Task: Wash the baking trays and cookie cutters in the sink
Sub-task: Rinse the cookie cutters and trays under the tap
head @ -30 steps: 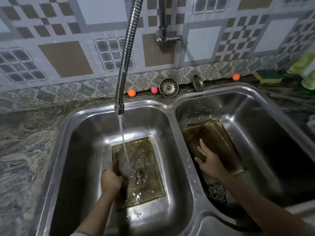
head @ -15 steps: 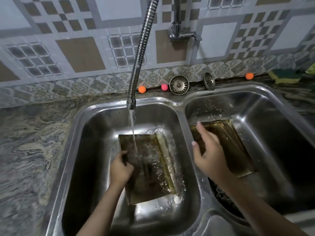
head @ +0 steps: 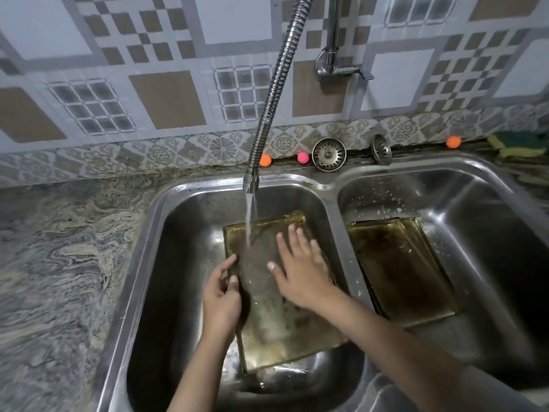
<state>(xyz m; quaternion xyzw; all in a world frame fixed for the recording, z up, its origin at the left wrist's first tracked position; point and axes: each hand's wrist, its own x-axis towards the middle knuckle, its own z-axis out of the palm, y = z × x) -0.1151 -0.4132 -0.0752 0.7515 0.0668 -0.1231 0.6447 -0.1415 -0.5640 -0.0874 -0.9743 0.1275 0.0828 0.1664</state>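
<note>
Left third of frame is bare marbled counter (head: pixel 59 263), nothing parked there. Moving in, the left basin (head: pixel 154 278) of the steel sink fills the centre-left, w/ the flexible spray hose (head: pixel 276 84) dropping from the top centre so its stream lands on the upper part of the baking tray (head: pixel 267 331) lying in that basin – tray sits under the water on purpose, prob. to rinse it. Left hand (head: pixel 221 301) at lower centre pinches the tray's left rim, thumb on top and fingers curled under, likely to steady it and keep it tilted into the flow. Right hand (head: pixel 300 272) lies flat on the tray's surface just right of the stream, fingers straight and spread, holding nothing – reads as rubbing grime off w/ the palm. Along the back ledge, centre to right: orange ball (head: pixel 265 160), pink ball (head: pixel 303 157), two sink strainers (head: pixel 329 154) propped vs. the tiled wall, so both drains are prob. left open. Right basin (head: pixel 490 233) holds a second tray (head: pixel 401 272), stained brown, leaning on the divider – seems queued for its turn. Upper right: another orange ball (head: pixel 453 141) and a green-yellow sponge (head: pixel 518 142), unused for now. Cookie cutters not visible here. Task looks early-to-mid: one tray under rinse, one waiting.
</note>
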